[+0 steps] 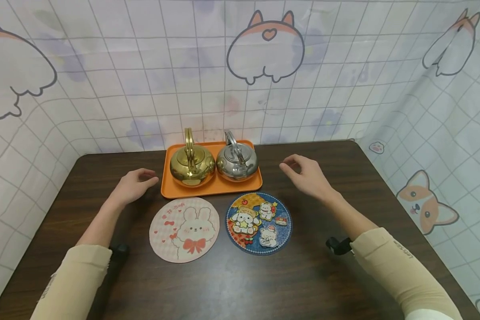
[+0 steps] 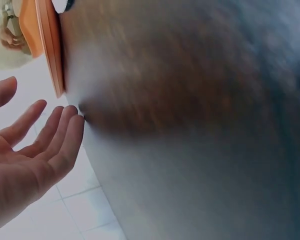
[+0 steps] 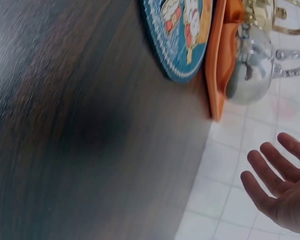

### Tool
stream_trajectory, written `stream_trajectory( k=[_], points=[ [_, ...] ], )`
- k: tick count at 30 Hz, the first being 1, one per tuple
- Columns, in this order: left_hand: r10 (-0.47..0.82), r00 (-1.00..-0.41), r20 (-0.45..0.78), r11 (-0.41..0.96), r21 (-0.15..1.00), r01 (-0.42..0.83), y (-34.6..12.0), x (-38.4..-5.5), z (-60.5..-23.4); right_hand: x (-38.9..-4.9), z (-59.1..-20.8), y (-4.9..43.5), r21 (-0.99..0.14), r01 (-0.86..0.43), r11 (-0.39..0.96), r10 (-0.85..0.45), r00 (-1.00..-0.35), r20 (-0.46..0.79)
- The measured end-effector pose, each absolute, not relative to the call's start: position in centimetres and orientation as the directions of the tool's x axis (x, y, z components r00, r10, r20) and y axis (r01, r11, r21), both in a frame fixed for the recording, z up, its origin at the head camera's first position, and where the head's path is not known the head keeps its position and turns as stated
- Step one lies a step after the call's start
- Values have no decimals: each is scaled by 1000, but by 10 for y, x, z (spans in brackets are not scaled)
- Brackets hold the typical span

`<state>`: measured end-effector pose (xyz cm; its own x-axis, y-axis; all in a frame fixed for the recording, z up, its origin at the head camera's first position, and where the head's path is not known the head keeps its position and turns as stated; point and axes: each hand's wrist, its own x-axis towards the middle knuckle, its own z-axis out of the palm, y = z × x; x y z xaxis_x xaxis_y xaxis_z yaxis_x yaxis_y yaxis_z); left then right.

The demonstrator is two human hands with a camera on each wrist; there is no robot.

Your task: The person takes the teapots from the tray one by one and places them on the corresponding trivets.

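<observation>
On an orange tray (image 1: 210,191) at the back of the table stand a gold teapot (image 1: 193,165) and, to its right, a silver teapot (image 1: 238,162), both with raised handles. My left hand (image 1: 133,186) is just left of the tray, fingers relaxed and holding nothing; its loosely spread fingers (image 2: 45,132) show in the left wrist view. To the tray's right my right hand (image 1: 305,174) hovers, apart from the silver teapot, with nothing in its grasp. In the right wrist view its fingers (image 3: 270,172) are spread loosely.
In front of the tray lie two round mats: a pink one with a rabbit (image 1: 184,231) on the left and a blue patterned one (image 1: 259,224) on the right. The dark wooden table (image 1: 224,289) backs onto a tiled-pattern wall cloth (image 1: 164,89).
</observation>
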<state>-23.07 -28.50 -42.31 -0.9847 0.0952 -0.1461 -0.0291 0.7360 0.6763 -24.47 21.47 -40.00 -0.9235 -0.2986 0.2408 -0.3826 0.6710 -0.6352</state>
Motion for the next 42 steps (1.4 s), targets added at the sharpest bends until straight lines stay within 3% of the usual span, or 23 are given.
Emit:
stream_trajectory(
  k=[14,42],
  points=[
    [141,-967,-214,581,808,-94,-274,-241,-425,-241,-387,187,-658,-436,614,-364,-896,255],
    [150,-943,-297,508,842,-184,-264,-253,-428,-240,-370,141,-701,-482,526,-476,-850,227]
  ],
)
